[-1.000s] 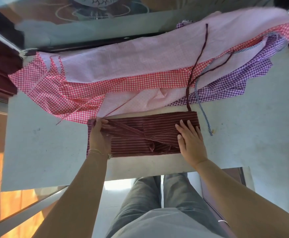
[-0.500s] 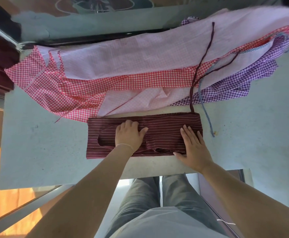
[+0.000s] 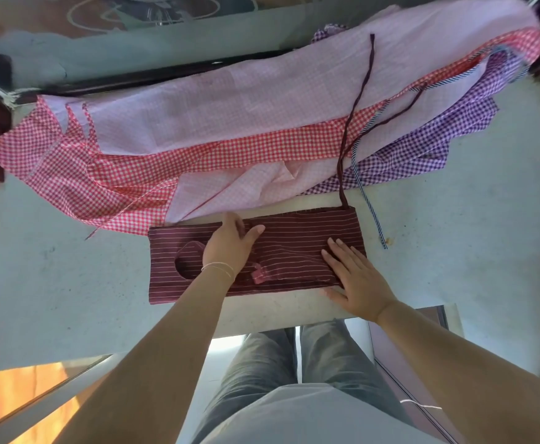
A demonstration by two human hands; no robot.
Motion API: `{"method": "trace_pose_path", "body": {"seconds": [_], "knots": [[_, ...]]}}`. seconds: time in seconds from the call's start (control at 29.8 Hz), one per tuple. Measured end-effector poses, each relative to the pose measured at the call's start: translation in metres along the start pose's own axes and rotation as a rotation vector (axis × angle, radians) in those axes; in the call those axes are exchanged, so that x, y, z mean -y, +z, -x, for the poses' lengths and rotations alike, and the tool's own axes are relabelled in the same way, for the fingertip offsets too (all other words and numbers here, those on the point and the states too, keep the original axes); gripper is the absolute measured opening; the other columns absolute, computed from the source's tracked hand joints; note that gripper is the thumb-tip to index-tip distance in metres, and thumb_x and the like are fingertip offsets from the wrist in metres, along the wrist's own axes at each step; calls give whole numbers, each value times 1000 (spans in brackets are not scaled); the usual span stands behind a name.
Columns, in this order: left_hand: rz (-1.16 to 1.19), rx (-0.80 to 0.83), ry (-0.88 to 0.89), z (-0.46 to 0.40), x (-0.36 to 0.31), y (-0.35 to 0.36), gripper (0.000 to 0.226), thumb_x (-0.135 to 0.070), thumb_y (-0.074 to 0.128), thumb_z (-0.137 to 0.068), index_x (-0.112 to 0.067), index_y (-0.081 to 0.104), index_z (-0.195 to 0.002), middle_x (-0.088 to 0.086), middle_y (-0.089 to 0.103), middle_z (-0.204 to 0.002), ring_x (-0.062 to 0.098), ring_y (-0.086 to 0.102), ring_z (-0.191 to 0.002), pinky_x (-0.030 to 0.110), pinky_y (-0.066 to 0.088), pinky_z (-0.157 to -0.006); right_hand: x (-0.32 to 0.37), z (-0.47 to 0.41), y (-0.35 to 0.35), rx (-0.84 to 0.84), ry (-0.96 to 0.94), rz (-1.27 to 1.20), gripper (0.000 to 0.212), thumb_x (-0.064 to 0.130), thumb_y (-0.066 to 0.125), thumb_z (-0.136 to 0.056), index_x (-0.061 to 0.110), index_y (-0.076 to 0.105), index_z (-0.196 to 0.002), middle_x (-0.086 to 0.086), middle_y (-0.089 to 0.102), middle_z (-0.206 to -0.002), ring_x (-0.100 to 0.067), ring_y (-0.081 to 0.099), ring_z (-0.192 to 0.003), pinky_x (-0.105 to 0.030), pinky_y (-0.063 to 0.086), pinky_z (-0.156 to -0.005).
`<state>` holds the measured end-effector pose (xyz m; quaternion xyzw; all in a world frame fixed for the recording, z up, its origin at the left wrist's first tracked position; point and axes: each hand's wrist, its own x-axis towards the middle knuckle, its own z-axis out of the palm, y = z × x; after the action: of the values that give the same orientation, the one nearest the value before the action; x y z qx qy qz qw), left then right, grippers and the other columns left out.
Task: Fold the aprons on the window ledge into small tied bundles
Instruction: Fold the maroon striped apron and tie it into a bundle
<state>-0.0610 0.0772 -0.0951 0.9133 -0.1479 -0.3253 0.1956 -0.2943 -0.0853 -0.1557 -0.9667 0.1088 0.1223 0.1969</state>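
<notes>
Shifted since the earlier frame: left hand (image 3: 230, 245), from the strip's left end to its middle, fingers flat and relaxed, pressing. Right hand (image 3: 355, 277): spread flat on the right end. Item: maroon pinstriped cotton apron (image 3: 307, 238), folded to a long strip on the pale grey window ledge (image 3: 70, 283), near edge. Step, judged: smoothing. Next: fold shorter, then wrap the dark maroon tie string (image 3: 360, 100).

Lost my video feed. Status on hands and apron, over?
Left hand and right hand flat on maroon striped apron, folded to a long strip. Its tie trails over the unfolded gingham aprons behind.
</notes>
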Motion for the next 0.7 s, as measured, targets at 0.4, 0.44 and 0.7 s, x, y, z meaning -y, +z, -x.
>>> {"method": "trace_pose_path", "body": {"seconds": [0.4, 0.44, 0.7], "knots": [[222, 534, -86, 8, 9, 23, 106, -41, 81, -71, -18, 9, -146, 5, 53, -131, 20, 60, -104, 34, 49, -97, 13, -29, -3, 84, 174, 61, 87, 75, 25, -84, 24, 12, -153, -12, 7, -160, -35, 4, -147, -57, 9, -115], [111, 542, -42, 10, 8, 24, 107, -43, 81, -70, -21, 6, -145, 4, 57, -124, 20, 63, -98, 35, 52, -92, 16, -32, -1, 123, 177, 87, 91, 80, 23, -79, 28, 7, -152, -11, 3, -161, -38, 1, -146, -61, 3, -113], [-663, 150, 294, 33, 23, 37, 40, -31, 56, -89, -17, 36, -121, 0, 65, -96, 22, 61, -89, 35, 41, -95, 28, -45, 2, 233, 257, 156, 97, 91, -2, -65, 38, -30, -141, -2, -37, -148, -37, -29, -140, -67, -12, -106]]}}
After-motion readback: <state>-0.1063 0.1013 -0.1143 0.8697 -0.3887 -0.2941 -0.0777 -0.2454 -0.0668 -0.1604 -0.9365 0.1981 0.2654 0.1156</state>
